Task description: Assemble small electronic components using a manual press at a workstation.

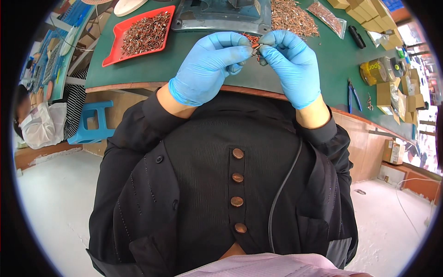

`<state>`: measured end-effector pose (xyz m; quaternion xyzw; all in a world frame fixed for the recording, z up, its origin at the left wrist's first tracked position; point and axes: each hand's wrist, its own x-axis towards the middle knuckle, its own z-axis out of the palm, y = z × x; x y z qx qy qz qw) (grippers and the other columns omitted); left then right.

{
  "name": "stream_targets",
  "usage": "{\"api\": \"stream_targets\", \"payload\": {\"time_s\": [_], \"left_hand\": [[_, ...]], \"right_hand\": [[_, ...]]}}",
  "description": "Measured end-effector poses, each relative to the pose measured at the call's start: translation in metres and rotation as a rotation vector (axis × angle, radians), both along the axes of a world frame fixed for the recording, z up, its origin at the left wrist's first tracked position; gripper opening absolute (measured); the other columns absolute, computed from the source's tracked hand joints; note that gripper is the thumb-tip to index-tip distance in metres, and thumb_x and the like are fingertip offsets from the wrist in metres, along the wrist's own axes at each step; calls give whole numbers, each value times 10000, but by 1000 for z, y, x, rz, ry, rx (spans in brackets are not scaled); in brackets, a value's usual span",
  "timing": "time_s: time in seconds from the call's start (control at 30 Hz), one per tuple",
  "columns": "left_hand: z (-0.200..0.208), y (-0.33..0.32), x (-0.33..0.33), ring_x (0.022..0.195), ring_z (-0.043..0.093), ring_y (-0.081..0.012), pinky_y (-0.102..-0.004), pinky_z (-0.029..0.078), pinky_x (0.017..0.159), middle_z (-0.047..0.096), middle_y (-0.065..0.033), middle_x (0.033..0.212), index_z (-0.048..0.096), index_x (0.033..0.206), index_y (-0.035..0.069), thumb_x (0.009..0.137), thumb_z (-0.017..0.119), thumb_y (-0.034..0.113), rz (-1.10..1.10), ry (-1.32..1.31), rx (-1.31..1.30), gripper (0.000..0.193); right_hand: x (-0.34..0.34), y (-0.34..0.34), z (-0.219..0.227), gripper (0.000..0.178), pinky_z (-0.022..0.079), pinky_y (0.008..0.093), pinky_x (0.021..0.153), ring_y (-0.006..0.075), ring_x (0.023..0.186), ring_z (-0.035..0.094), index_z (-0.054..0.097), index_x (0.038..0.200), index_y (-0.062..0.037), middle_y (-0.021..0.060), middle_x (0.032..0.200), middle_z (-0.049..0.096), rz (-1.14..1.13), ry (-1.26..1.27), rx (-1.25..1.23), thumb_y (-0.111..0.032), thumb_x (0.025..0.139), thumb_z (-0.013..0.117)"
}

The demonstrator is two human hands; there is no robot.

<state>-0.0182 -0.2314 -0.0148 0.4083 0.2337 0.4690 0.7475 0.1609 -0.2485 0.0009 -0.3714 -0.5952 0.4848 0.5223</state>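
Both my hands wear blue gloves with darkened fingertips and meet above the near edge of the green table. My left hand [208, 68] is closed, its thumb and forefinger pinching a small dark metal piece [254, 51]. From the other side my right hand [292, 63] pinches at the same spot with thumb and forefinger; what it grips is too small to make out. Just behind the fingertips lie some small orange-red and metal parts [249, 39]. A red scoop-shaped tray [110, 56] to the left holds many similar parts.
A grey machine base [221, 25] stands behind my hands. Right of it spreads a loose heap of small parts [291, 18], then a clear bag of parts [326, 17]. Blue-handled pliers [354, 96], a black tool [356, 37] and cardboard boxes [362, 16] occupy the right. A blue stool [92, 123] stands at left.
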Motion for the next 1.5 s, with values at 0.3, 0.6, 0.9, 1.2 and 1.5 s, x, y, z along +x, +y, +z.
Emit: {"api": "stream_targets", "payload": {"time_s": [0.3, 0.6, 0.9, 1.2, 1.5], "left_hand": [[-3, 0, 2, 635, 496, -69, -197, 404, 580, 600, -7, 785, 627, 960, 28, 807, 647, 76, 25, 41, 7, 162], [1, 3, 5, 621, 477, -59, -190, 385, 566, 576, 8, 749, 630, 952, 26, 800, 659, 90, 34, 63, 25, 168], [-2, 2, 2, 668, 508, -55, -190, 407, 605, 599, 4, 790, 629, 955, 22, 802, 660, 91, 65, 135, 104, 171], [3, -5, 3, 793, 552, -62, -195, 443, 716, 613, -14, 868, 610, 961, -1, 822, 632, 68, 120, 304, 264, 157], [3, -5, 3, 821, 569, -73, -202, 456, 740, 623, -25, 883, 607, 977, 1, 828, 628, 60, 105, 281, 284, 161]], "right_hand": [[7, 2, -5, 94, 455, 210, 697, 85, 762, 549, 569, 952, -1, 27, 877, 578, -89, -346, 243, -1, 858, 565], [6, 2, -1, 135, 467, 227, 712, 105, 768, 566, 568, 998, 13, 49, 857, 597, 62, 57, -34, -3, 865, 554], [7, 4, -7, 138, 456, 240, 676, 118, 727, 551, 577, 1006, 11, 75, 842, 606, 120, 153, -142, -26, 883, 528], [9, 2, -11, 142, 447, 254, 669, 121, 715, 547, 571, 999, 2, 62, 815, 592, 140, 262, -248, -17, 866, 527], [9, 1, -13, 150, 461, 239, 684, 116, 738, 555, 572, 1011, 0, 52, 843, 595, 201, 331, -252, -7, 868, 527]]}}
